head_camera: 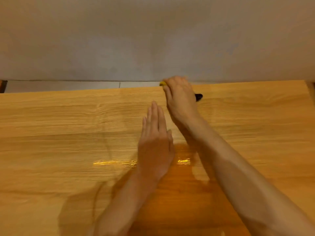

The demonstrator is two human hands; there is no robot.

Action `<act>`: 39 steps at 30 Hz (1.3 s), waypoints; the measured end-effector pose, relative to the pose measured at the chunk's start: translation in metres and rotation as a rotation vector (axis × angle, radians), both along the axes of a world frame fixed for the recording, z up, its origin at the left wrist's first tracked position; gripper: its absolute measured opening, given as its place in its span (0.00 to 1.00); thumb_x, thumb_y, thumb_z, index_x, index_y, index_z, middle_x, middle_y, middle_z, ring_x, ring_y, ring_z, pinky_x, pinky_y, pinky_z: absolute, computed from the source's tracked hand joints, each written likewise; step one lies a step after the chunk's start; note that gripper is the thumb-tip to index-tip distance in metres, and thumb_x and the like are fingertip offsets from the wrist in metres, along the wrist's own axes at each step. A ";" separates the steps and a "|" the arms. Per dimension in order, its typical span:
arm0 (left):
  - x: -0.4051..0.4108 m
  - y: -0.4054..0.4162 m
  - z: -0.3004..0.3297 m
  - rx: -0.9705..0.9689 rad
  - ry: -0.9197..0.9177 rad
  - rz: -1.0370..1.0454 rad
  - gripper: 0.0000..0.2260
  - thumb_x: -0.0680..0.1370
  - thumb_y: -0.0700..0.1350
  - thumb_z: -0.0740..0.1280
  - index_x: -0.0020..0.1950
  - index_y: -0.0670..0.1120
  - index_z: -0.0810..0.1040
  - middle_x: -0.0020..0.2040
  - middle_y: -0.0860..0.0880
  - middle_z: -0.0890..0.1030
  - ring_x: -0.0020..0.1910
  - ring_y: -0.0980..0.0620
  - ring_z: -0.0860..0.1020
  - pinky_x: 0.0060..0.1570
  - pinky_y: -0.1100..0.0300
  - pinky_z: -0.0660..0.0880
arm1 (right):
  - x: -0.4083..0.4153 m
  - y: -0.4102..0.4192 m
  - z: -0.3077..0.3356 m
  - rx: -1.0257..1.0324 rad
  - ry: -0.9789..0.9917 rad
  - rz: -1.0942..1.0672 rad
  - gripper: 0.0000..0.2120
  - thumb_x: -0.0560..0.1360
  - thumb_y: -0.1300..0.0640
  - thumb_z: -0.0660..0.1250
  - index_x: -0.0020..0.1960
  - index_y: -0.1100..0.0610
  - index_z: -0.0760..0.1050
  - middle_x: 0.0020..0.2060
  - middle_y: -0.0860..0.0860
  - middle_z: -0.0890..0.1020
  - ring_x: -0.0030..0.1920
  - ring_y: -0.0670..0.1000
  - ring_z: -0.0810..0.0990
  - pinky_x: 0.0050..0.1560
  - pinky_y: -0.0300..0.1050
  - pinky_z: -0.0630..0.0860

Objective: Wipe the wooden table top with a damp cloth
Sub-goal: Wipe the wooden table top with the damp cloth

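The wooden table top (68, 133) fills the lower two thirds of the head view, with shiny wet streaks near its middle. My right hand (179, 97) reaches to the far edge of the table and presses down on a yellow cloth (162, 83); only a small yellow corner shows past my fingers. A dark bit (198, 96) sticks out to the right of that hand; I cannot tell what it is. My left hand (156, 142) lies flat on the table, palm down, fingers straight and together, holding nothing.
A plain grey wall (153, 40) rises right behind the table. A strip of pale floor tiles (68, 86) shows between the wall and the table's far edge on the left. The table's right corner (305, 82) is at the far right.
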State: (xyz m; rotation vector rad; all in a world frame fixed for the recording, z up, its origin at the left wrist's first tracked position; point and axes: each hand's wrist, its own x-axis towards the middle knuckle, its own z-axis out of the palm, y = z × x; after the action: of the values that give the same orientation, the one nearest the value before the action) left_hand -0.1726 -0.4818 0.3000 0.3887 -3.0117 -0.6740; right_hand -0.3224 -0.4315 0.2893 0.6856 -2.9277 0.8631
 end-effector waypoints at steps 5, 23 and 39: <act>-0.022 0.057 -0.006 -0.006 0.000 -0.024 0.28 0.82 0.47 0.52 0.79 0.34 0.54 0.80 0.35 0.53 0.81 0.39 0.53 0.79 0.46 0.53 | -0.023 0.049 -0.006 0.039 -0.016 0.099 0.14 0.83 0.54 0.58 0.63 0.56 0.77 0.55 0.51 0.80 0.59 0.53 0.76 0.74 0.45 0.54; -0.048 0.086 -0.012 -0.084 -0.096 -0.115 0.31 0.83 0.54 0.44 0.81 0.37 0.44 0.82 0.39 0.42 0.81 0.42 0.42 0.79 0.49 0.43 | -0.061 0.152 -0.005 0.090 0.009 -0.409 0.12 0.81 0.61 0.57 0.55 0.59 0.79 0.53 0.57 0.82 0.58 0.59 0.76 0.69 0.46 0.59; -0.043 0.083 -0.007 -0.093 -0.160 -0.175 0.31 0.83 0.55 0.41 0.80 0.38 0.39 0.81 0.40 0.36 0.80 0.45 0.35 0.79 0.52 0.37 | -0.089 0.262 -0.008 0.086 0.085 -0.286 0.14 0.81 0.55 0.56 0.60 0.58 0.77 0.57 0.56 0.81 0.60 0.59 0.76 0.69 0.53 0.62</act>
State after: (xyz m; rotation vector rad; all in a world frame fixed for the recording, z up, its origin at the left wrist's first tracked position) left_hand -0.2160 -0.3989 0.2931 0.1847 -3.2428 -0.5331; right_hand -0.4112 -0.1696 0.2811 0.2852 -2.9001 0.6665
